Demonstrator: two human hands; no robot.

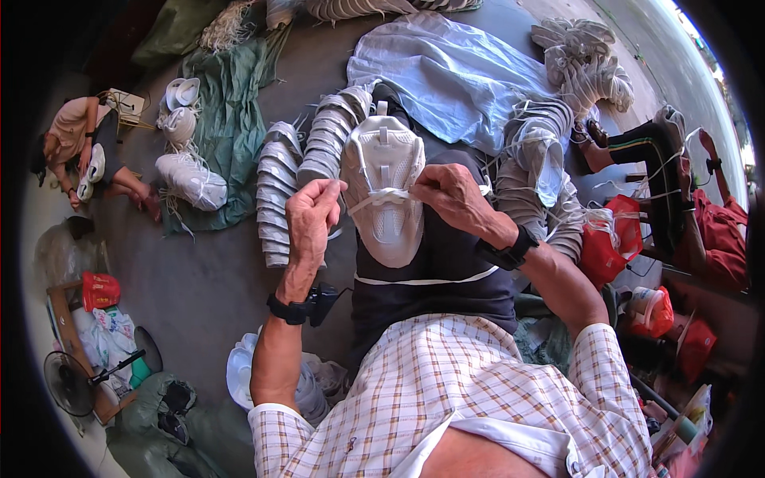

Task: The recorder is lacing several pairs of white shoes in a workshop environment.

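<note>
Head view showed a person in a checked shirt (pixel 446 374), seen from above, with a pale shoe (pixel 390 231) between the two hands. The shoe was on the dark-clothed lap (pixel 438 299), in front of the shirt, and its toe pointed toward the body. A white lace (pixel 389 194) crossed its upper part.

The right hand (pixel 454 199) was at the right edge of the shoe, and its thumb and fingers were closed on the lace. The left hand (pixel 313 215) was just beside the left edge. Its thumb and first finger were brought near to each other, but I could not tell if they gripped a part of the lace. Each wrist wore a black band, and a white cord (pixel 430 281) lay across the lap below the toe.

To the left of the shoe stood two rows of nested pale shoes (pixel 279 199), and to its right was another stack (pixel 530 131). Beyond the shoe, a pale blue sheet (pixel 446 76) was spread, and a green cloth (pixel 231 127) lay farther to the left.

At the far left, a co-worker (pixel 76 131) bent over white footwear (pixel 95 163). At the far right, another person in red (pixel 712 227) was partly visible, near a red bag (pixel 612 239). A black fan (pixel 70 384) stood at the lower left.
</note>
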